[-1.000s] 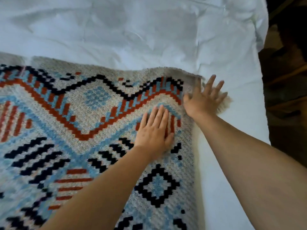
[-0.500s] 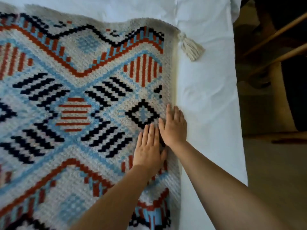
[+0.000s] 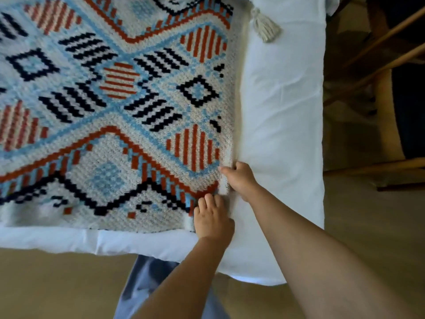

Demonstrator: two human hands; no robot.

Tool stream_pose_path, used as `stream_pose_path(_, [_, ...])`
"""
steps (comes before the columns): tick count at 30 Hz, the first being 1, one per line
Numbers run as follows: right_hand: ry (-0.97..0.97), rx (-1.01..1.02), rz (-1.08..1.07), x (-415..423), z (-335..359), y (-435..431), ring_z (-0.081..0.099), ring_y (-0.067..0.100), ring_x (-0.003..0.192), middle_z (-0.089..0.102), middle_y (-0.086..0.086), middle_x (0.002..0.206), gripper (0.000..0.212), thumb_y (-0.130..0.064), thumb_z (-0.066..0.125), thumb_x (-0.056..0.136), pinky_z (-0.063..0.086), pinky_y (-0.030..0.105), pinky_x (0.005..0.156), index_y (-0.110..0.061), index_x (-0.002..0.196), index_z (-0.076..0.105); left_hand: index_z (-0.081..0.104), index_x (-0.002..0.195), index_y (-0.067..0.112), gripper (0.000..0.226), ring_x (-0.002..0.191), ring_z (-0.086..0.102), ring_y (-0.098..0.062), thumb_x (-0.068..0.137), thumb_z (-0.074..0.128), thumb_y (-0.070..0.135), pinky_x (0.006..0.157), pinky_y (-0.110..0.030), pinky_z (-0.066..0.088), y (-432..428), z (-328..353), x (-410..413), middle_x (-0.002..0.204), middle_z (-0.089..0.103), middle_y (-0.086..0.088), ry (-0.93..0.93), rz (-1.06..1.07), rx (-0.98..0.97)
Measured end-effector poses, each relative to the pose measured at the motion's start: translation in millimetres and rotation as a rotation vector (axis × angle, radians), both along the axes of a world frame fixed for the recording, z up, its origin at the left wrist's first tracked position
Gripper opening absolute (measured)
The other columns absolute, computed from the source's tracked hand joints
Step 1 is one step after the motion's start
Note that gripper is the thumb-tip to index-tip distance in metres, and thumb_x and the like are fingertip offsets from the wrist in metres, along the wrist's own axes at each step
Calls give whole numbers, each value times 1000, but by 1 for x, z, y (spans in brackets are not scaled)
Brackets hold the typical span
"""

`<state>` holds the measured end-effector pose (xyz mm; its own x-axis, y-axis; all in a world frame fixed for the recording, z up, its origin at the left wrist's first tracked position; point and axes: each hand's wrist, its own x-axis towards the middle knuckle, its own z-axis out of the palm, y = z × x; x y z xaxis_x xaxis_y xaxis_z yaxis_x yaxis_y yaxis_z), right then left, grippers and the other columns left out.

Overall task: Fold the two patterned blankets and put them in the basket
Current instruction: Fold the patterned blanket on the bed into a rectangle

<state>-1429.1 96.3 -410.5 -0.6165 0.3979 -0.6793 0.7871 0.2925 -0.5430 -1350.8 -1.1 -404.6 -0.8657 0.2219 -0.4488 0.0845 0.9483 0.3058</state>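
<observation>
A patterned blanket (image 3: 119, 107) in cream, light blue, rust and black lies spread flat on a white bed. A cream tassel (image 3: 265, 27) hangs off its far right corner. My right hand (image 3: 241, 179) grips the blanket's right edge near the near corner, fingers curled round the edge. My left hand (image 3: 211, 219) sits on the near right corner, fingers bent down onto the fabric; whether it pinches the cloth I cannot tell. No second blanket and no basket are in view.
The white bed sheet (image 3: 282, 116) shows as a strip to the right of the blanket and along the near edge. A wooden chair (image 3: 388, 93) stands on the tan floor at the right. My blue trouser leg (image 3: 147, 279) is below the bed's edge.
Both hands have slid along the right edge from the far tasselled corner down to the near corner. They lay flat on the blanket before; the right hand now curls round the edge.
</observation>
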Motion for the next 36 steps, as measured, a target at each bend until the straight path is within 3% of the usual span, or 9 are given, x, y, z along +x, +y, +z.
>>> stream_pose_path(4, [69, -8, 10, 6, 18, -11, 38, 16, 54, 40, 0, 57, 37, -32, 61, 84, 31, 29, 51, -15, 60, 38, 44, 107, 11, 20, 105, 53, -31, 90, 36, 14, 79, -40, 43, -13, 10, -20, 113, 55, -11, -205, 292, 117])
stream_pose_path(7, [124, 42, 8, 1, 25, -13, 36, 14, 50, 38, -1, 54, 43, -35, 61, 84, 29, 27, 47, -16, 56, 34, 39, 90, 15, 9, 77, 55, -28, 88, 32, 10, 62, -35, 41, -19, 20, -30, 88, 58, -9, -213, 471, 219])
stream_pose_path(10, [212, 46, 7, -14, 41, -26, 35, 12, 46, 36, -4, 50, 46, -37, 62, 83, 27, 25, 44, -18, 53, 33, 35, 83, 19, 7, 58, 48, -18, 88, 32, 16, 49, -31, 34, -36, 33, -37, 70, 51, -2, -117, 505, 340])
stream_pose_path(13, [248, 8, 51, -38, 54, -52, 49, 13, 59, 52, -3, 64, 35, -44, 59, 84, 35, 26, 52, -14, 68, 53, 34, 81, 23, 20, 50, 48, -12, 87, 46, 37, 41, -25, 29, -62, 45, -51, 64, 50, 4, -23, 405, 333])
stream_pose_path(14, [252, -1, 64, -46, 57, -62, 52, 13, 63, 54, -2, 68, 37, -46, 56, 85, 37, 26, 54, -13, 71, 55, 35, 84, 22, 24, 51, 49, -13, 84, 51, 39, 41, -25, 29, -73, 47, -56, 64, 49, 5, -12, 370, 310])
stream_pose_path(18, [296, 25, 114, -76, 69, -105, 45, 12, 51, 46, -1, 56, 47, -45, 48, 91, 32, 27, 47, -16, 54, 41, 36, 90, 19, 24, 59, 50, -20, 82, 57, 30, 49, -29, 35, -129, 55, -79, 67, 47, 6, 13, 371, 242])
stream_pose_path(24, [253, 68, 197, -124, 82, -189, 39, 15, 51, 40, 0, 58, 42, -39, 41, 95, 24, 28, 45, -14, 61, 42, 35, 88, 17, 11, 52, 41, -13, 90, 43, 25, 40, -27, 27, -242, 63, -113, 63, 43, 3, 34, 352, 143])
stream_pose_path(28, [170, 44, 218, -157, 83, -258, 38, 18, 52, 41, 3, 63, 33, -33, 41, 96, 30, 29, 50, -12, 73, 47, 36, 87, 15, 9, 56, 43, -17, 95, 34, 19, 46, -31, 32, -327, 62, -132, 67, 44, -1, -5, 477, 140])
stream_pose_path(36, [210, 82, 414, -208, 76, -422, 34, 17, 49, 38, 2, 61, 37, -32, 39, 98, 25, 28, 47, -16, 64, 40, 36, 70, 17, 26, 59, 42, -17, 96, 31, 17, 46, -30, 28, -479, 60, -170, 70, 47, -5, -45, 744, 313])
